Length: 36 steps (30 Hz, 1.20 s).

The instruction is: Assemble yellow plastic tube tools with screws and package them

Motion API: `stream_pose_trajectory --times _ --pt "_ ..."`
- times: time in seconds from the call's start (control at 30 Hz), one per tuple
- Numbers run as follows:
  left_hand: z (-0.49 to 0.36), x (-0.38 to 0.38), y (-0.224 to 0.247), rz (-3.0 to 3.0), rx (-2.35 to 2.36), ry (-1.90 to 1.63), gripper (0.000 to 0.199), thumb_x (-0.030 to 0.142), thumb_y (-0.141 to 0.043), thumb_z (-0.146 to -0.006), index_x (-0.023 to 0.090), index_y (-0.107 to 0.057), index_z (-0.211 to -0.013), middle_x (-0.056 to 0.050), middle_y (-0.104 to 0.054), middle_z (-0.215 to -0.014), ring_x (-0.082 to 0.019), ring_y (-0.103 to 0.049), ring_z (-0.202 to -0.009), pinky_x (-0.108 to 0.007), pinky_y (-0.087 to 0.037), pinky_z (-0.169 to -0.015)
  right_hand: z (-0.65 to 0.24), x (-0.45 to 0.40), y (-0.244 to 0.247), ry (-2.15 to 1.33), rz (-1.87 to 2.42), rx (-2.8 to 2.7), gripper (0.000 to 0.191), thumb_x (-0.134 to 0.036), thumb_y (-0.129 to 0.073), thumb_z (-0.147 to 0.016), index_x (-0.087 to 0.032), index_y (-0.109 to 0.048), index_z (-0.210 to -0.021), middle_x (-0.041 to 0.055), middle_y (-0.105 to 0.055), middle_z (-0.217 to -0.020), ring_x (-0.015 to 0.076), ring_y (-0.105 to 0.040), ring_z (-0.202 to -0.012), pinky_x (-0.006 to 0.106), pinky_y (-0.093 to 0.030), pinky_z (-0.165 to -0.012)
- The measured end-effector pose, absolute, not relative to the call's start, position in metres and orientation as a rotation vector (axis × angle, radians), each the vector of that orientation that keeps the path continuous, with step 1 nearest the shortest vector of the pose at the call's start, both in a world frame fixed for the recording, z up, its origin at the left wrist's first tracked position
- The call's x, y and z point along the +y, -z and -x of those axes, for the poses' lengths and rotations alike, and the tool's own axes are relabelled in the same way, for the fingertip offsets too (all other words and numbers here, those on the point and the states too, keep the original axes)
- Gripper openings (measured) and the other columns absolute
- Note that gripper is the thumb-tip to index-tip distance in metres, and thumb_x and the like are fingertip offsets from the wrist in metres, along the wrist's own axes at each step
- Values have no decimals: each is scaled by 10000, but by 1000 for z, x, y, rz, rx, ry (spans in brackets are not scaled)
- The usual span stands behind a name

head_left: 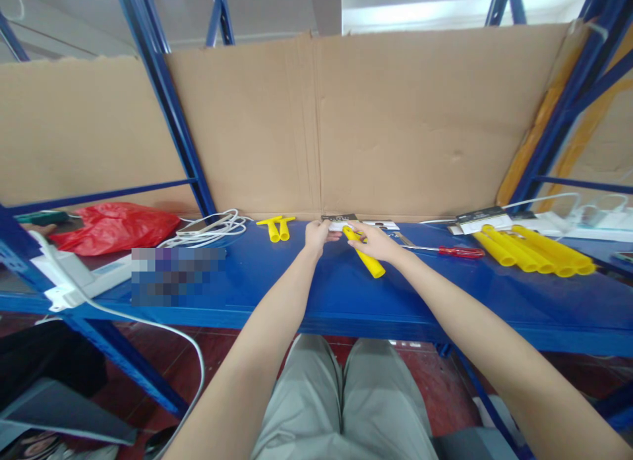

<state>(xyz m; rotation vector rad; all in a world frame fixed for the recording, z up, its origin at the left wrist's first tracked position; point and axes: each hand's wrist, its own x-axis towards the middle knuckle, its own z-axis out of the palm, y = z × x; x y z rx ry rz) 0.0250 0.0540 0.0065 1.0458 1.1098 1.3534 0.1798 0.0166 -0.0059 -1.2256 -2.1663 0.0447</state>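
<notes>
Both bare forearms reaching forward; left hand (319,236) and right hand (370,241) close together.

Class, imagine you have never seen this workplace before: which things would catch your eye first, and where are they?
Probably the crumpled red bag, bright against the blue shelf at the far left. Then the bundle of yellow tubes lying side by side at the right. In the middle, the right hand holds another yellow tube, slanting over the blue.

Workshop bench, blue metal shelving (180,124), screwdriver (459,252)
</notes>
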Motion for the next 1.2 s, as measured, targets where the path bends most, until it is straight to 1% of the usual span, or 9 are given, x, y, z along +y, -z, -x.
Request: stream_pose_trajectory --times 0.17,0.37,0.5,0.67,0.8,0.93,1.0,1.1,1.2 --pt "-28 46 -8 -1191 1086 -1203 107 100 -543 -827 80 -625 -892 -97 -682 -594 -173 -680 -546 -251 -553 -610 -185 15 2 -10 1307 -2221 483 -86 -523 -742 -138 -528 -1222 120 -626 -1184 203 -589 -1049 329 -424 -915" --pt "-26 43 -8 -1223 1134 -1147 157 124 -506 -816 98 -645 -746 -95 -665 -543 -166 -658 -504 -240 -533 -575 -188 14 2 51 1257 -2355 338 -59 -448 -769 -136 -582 -1070 113 -637 -1089 193 -580 -985 304 -427 -856" --pt "-24 45 -7 -1167 1197 -1150 157 118 -509 -783 92 -663 -786 -87 -653 -512 -169 -644 -481 -250 -536 -570 -186 16 4 56 1242 -2446 420 -36 -452 -763 -131 -606 -1141 131 -635 -1158 215 -574 -1050 334 -416 -909" --pt "-25 46 -8 -1110 1227 -1198 174 116 -512 -777 85 -667 -849 -60 -621 -455 -157 -607 -423 -244 -528 -543 -184 15 3 43 1223 -2486 511 -9 -452 -746 -150 -606 -1213 116 -632 -1205 229 -575 -1096 363 -406 -951" --pt "-25 45 -9 -1069 1225 -1274 176 107 -500 -795 100 -663 -861 -24 -574 -398 -132 -562 -371 -208 -492 -484 -186 12 -1 -36 1271 -2438 525 -26 -477 -743 -152 -593 -1239 114 -632 -1187 212 -592 -1048 345 -425 -932" --pt "-26 43 -10 -1075 1193 -1308 157 103 -504 -793 97 -657 -826 -18 -572 -401 -124 -549 -359 -197 -472 -456 -187 2 -11 -227 1364 -2389 585 -12 -478 -718 -161 -561 -1278 92 -615 -1215 172 -612 -945 277 -464 -848" --pt "-26 42 -11 -1089 1174 -1311 156 108 -498 -799 94 -651 -823 -16 -575 -407 -123 -544 -356 -201 -474 -457 -188 -4 -18 -357 1424 -2360 612 -15 -470 -718 -191 -545 -1299 75 -602 -1239 138 -624 -806 240 -489 -739" --pt "-26 40 -13 -1108 1133 -1319 163 156 -484 -841 97 -636 -840 -18 -594 -438 -114 -538 -360 -203 -473 -465 -194 -9 -32 -531 1520 -2324 628 -41 -476 -724 -243 -527 -1317 56 -589 -1261 91 -585 -598 223 -483 -570" --pt "-25 39 -14 -1086 1117 -1359 214 244 -463 -894 98 -618 -869 -21 -610 -472 -103 -525 -357 -204 -471 -474 -213 -8 -52 -594 1616 -2336 636 -67 -518 -706 -261 -536 -1311 47 -647 -1157 101 -584 -565 234 -482 -530"
